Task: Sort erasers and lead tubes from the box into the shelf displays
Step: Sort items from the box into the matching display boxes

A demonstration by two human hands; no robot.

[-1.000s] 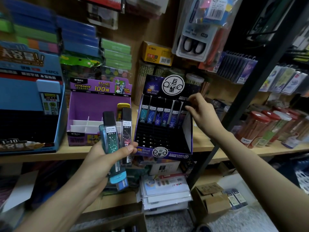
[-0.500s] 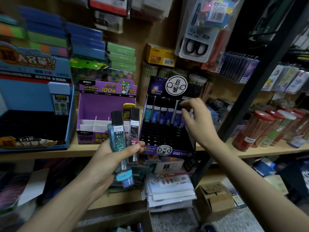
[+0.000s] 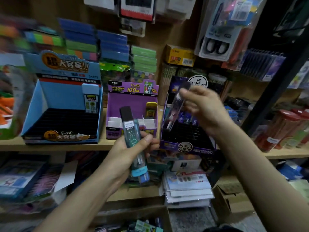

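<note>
At the far left a blue display box [image 3: 66, 96] stands on the wooden shelf [image 3: 10, 144], its dark stepped tray facing outward. Just beside it sits a purple display box [image 3: 127, 104] with white dividers; a yellow case [image 3: 151, 109] stands upright in its right rear compartment.

In front of the purple box the left hand [image 3: 127, 156] grips a teal lead tube [image 3: 130, 131], thumb pressed across its face and fingers wrapped behind. The tube is held nearly upright, black cap at the top, leaning slightly left. A blue-capped end shows below the palm (possibly a second tube tucked behind the first, though the blur makes that hard to confirm).

Further right, the right hand [image 3: 205, 109] pinches a dark lead tube [image 3: 175, 106] near its upper end between thumb and fingertips. This tube hangs tilted, its lower end toward the left, in the air before the left side of the dark display box [image 3: 185, 148], above the box's stepped tray and not touching it. A short row of tubes stands at the back of that tray.

Red-lidded jars [image 3: 282, 128] sit at the far right of the shelf.
</note>
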